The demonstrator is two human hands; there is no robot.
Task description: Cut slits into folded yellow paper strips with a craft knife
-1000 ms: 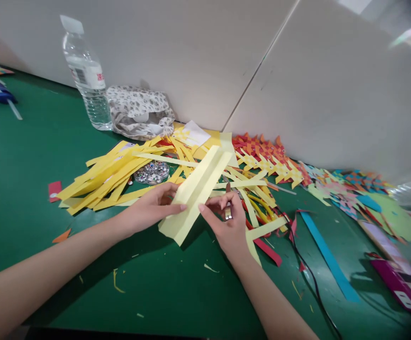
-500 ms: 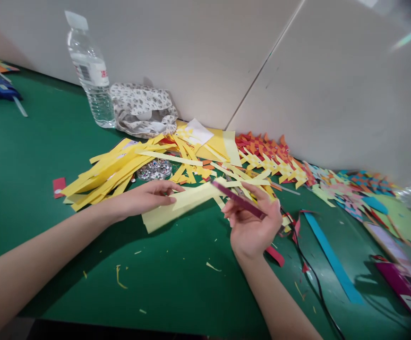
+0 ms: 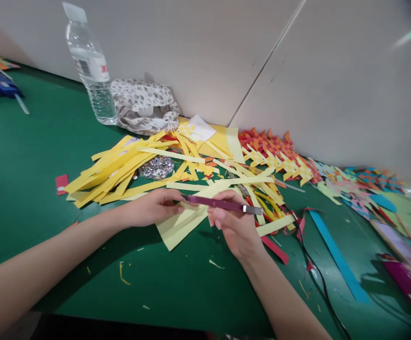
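A folded pale yellow paper (image 3: 182, 223) lies on the green table (image 3: 31, 156) in front of me. My left hand (image 3: 152, 208) rests on its left end, fingers closed on the paper's edge. My right hand (image 3: 234, 225) grips a slim purple utility knife (image 3: 219, 204) held level, its tip pointing left over the paper close to my left fingertips. Behind both hands spreads a heap of yellow paper strips (image 3: 127, 163).
A water bottle (image 3: 91, 66) and a patterned cloth pouch (image 3: 143, 106) stand by the wall. A dish of googly eyes (image 3: 156, 167) sits among the strips. Woven paper fish (image 3: 279, 158) line the wall to the right; a blue strip (image 3: 336, 257), a black cable (image 3: 315, 278) and a purple box (image 3: 406, 281) lie right.
The paper, first held up by both hands, now lies flat under my left hand. My right hand picked up the purple knife and swung its tip left over the paper.
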